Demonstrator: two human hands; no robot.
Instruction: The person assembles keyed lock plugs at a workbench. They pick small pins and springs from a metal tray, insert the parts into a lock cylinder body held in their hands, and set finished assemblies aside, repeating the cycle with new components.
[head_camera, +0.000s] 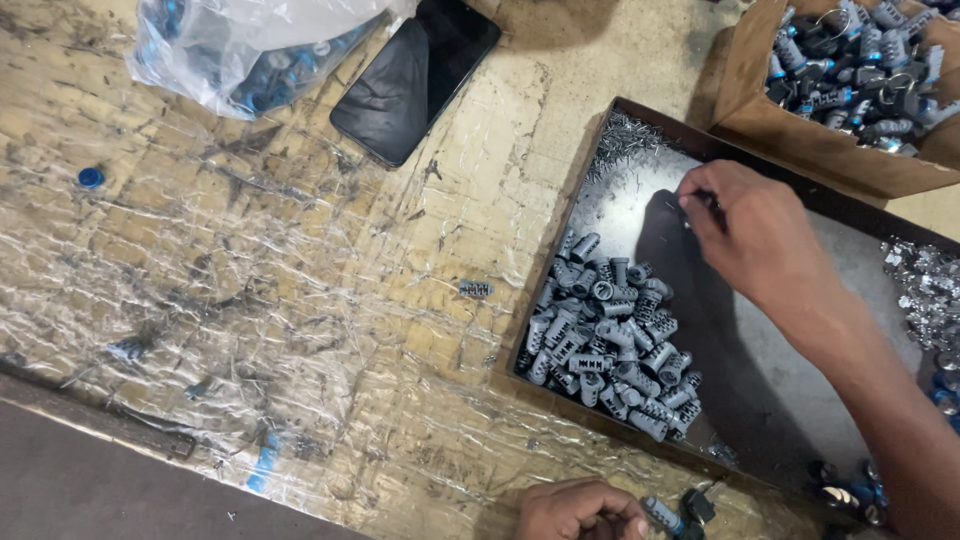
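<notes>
My right hand (750, 225) reaches into a shallow metal tray (560, 215), fingertips pinched on a small dark thin piece near the tray's upper middle. A heap of grey ribbed cylinder parts (605, 335) lies in the tray's near-left corner. Small shiny metal pins (625, 140) are piled in the far-left corner. At the bottom edge my left hand (575, 510) is closed around a grey cylinder part (662, 515) with a dark key-like piece sticking out of it.
A cardboard box (790, 130) of grey and blue parts sits at top right. A black phone (415, 75) and a clear bag (240, 50) of blue parts lie at the top. One loose grey part (476, 289) and a blue cap (91, 178) rest on the plastic-covered table.
</notes>
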